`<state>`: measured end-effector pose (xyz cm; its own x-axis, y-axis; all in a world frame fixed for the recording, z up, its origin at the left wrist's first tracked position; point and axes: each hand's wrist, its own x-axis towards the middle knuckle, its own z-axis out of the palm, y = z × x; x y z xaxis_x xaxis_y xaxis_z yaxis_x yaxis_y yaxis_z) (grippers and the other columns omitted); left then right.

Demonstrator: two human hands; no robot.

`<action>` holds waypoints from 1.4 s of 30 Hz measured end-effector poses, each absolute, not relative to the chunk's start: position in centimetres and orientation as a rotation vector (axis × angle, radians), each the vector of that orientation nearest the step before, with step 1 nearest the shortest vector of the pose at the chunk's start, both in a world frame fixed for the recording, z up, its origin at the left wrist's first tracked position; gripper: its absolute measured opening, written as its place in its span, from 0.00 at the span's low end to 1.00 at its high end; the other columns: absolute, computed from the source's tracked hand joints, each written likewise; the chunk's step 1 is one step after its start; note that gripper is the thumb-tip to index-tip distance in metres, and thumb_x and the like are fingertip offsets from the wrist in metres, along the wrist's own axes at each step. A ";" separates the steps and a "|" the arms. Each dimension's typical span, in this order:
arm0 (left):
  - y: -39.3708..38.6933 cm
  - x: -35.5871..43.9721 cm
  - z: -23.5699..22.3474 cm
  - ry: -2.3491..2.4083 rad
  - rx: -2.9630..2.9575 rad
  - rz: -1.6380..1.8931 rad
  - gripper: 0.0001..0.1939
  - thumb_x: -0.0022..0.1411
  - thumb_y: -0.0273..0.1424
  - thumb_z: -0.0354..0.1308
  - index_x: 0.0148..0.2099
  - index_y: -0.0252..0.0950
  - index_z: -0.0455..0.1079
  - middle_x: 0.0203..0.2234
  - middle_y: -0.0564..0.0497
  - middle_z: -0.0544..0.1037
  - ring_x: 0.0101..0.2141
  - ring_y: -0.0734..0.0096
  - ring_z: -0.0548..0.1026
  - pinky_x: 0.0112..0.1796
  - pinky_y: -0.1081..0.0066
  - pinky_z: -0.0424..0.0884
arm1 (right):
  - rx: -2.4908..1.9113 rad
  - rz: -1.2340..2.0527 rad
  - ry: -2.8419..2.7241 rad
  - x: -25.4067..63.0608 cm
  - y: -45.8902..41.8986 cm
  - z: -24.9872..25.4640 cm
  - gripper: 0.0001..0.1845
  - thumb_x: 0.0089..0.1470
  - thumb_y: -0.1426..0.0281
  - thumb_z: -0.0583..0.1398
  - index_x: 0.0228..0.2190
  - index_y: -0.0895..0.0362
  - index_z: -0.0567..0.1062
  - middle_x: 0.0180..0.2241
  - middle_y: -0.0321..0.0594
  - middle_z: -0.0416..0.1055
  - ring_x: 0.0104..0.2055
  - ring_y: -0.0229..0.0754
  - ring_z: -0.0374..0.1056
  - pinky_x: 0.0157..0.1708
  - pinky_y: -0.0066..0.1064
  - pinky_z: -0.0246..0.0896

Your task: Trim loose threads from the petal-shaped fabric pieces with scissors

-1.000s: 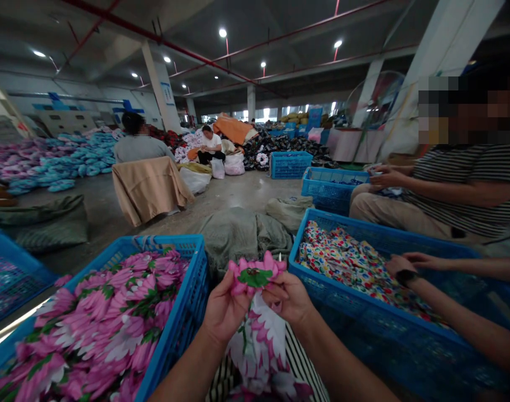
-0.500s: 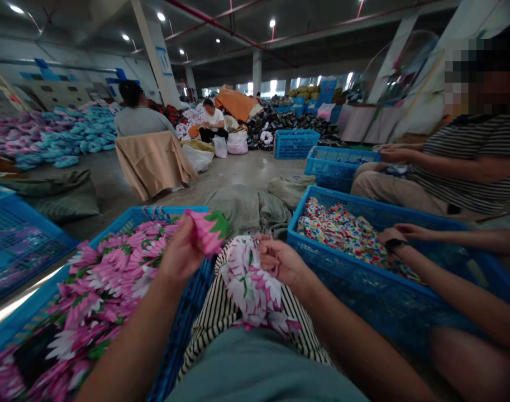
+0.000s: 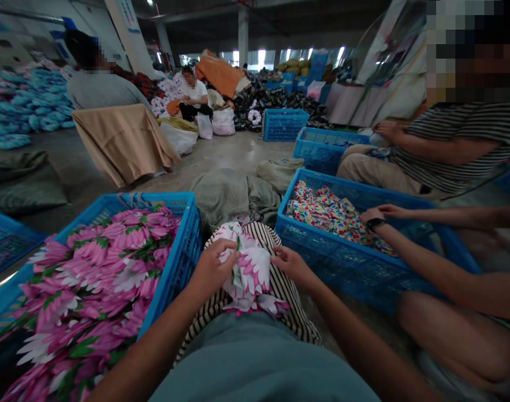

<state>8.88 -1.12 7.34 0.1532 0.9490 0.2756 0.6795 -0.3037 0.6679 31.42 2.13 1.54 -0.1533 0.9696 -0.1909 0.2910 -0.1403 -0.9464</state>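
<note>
On my striped lap lies a small heap of white and pink petal-shaped fabric pieces (image 3: 255,265), with bits of green among them. My left hand (image 3: 215,265) is closed at the heap's left side, its thumb and fingers pinching the edge of a fabric piece. At the right side, my right hand (image 3: 294,267) has its fingers bent together close to the petal tips; whether cloth is between them is hidden. To the left, a blue crate (image 3: 186,223) holds a pile of pink petal pieces with green ends (image 3: 124,240), with a dark flat object partly among them.
A second blue crate (image 3: 322,234) at right holds colourful patterned pieces (image 3: 322,206); a co-worker's hands (image 3: 376,216) reach into it. Another person (image 3: 443,145) sits beyond. Grey-green sacks (image 3: 225,192) lie ahead, near a cloth-draped chair (image 3: 120,139).
My left hand came down and right to the lap heap; the pink and green piece it held up is gone from it. My right hand shifted slightly right. The view tilted down.
</note>
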 end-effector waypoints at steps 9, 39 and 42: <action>2.2 12.0 5.8 1.409 2.050 0.731 0.04 0.53 0.28 0.54 0.26 0.36 0.63 0.25 0.51 0.69 0.32 0.64 0.68 0.36 0.65 0.61 | -1.332 1.392 -1.441 30.7 4.0 2.4 0.09 0.42 0.66 0.60 0.22 0.58 0.67 0.21 0.32 0.62 0.22 0.32 0.54 0.21 0.23 0.49; 7.3 15.4 10.0 1.313 1.768 1.036 0.18 0.51 0.35 0.60 0.44 0.37 0.63 0.34 0.49 0.67 0.37 0.66 0.66 0.39 0.68 0.62 | -0.607 1.105 -1.724 32.4 12.3 6.1 0.07 0.48 0.78 0.54 0.25 0.54 0.65 0.32 0.39 0.65 0.31 0.40 0.61 0.28 0.29 0.53; 7.5 15.2 10.2 1.303 1.927 1.010 0.18 0.55 0.33 0.56 0.48 0.38 0.61 0.39 0.46 0.67 0.42 0.63 0.65 0.43 0.64 0.61 | -0.551 1.193 -1.711 32.2 12.5 6.3 0.05 0.50 0.75 0.55 0.26 0.54 0.65 0.32 0.40 0.66 0.31 0.40 0.61 0.28 0.30 0.54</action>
